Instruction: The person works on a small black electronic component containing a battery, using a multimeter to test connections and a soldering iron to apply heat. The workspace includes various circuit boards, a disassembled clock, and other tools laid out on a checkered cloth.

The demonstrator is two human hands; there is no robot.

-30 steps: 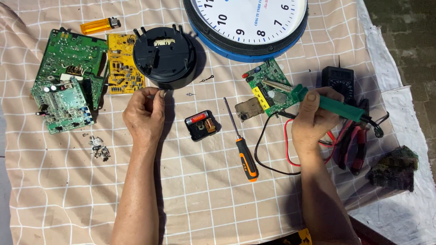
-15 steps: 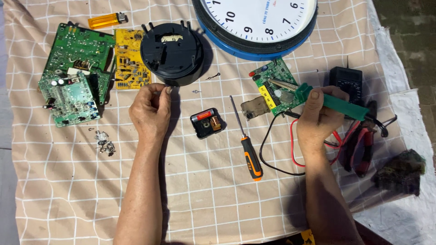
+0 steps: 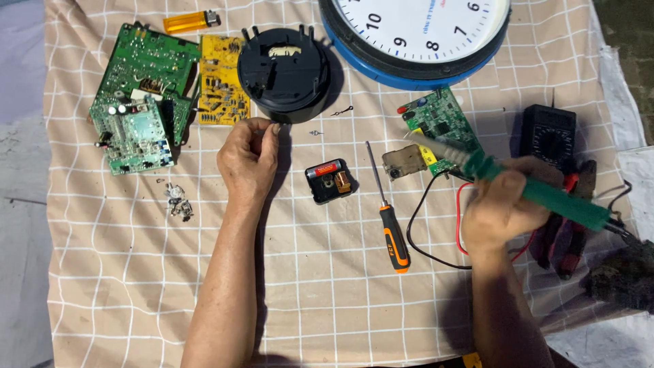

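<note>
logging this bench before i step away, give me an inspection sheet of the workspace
surface: checked beige cloth spread flat, wrinkled at the right edge.
job's things: green-handled soldering iron, tip over the small green circuit board; round black housing.
clutter: screwdriver, small clock movement with battery, green boards, yellow board, lighter, wall clock, multimeter, pliers, metal bits.
hands: left hand pinches something small at the housing's edge; right hand grips the iron.
cables: black and red leads loop by the right hand.
surroundings: grey ground.
</note>
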